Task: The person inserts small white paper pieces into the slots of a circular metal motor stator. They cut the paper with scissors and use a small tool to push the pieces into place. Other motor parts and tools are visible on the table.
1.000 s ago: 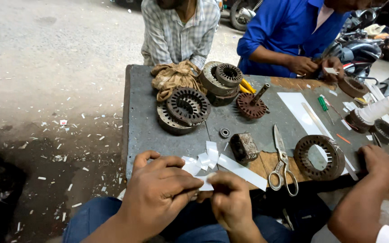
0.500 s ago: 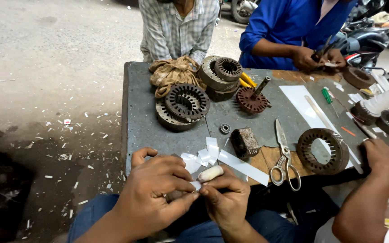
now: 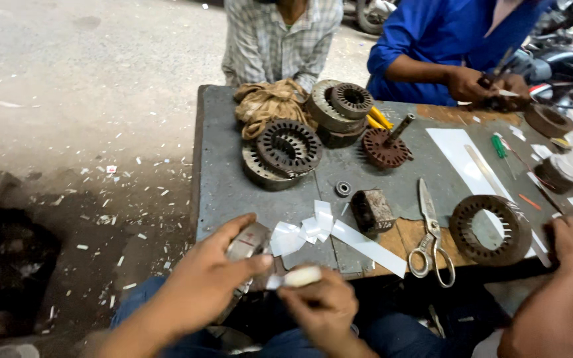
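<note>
Head cam: my left hand (image 3: 215, 282) is curled round a metal part (image 3: 249, 242), thumb pressing a folded white paper strip (image 3: 313, 230) at the table's (image 3: 223, 172) near edge. My right hand (image 3: 323, 306) pinches a small whitish roll (image 3: 302, 276) btwn thumb & fingers, just below that edge. Scissors (image 3: 430, 232) lie near the front edge, w/ a rusty ring (image 3: 490, 230) beside them.

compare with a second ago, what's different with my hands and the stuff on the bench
Both hands have drawn back off the bench edge toward your lap. The left hand now holds a roll of tape; the right hand pinches a small white piece. The folded white strip stayed on the bench, as did the scissors and slotted ring.
</note>
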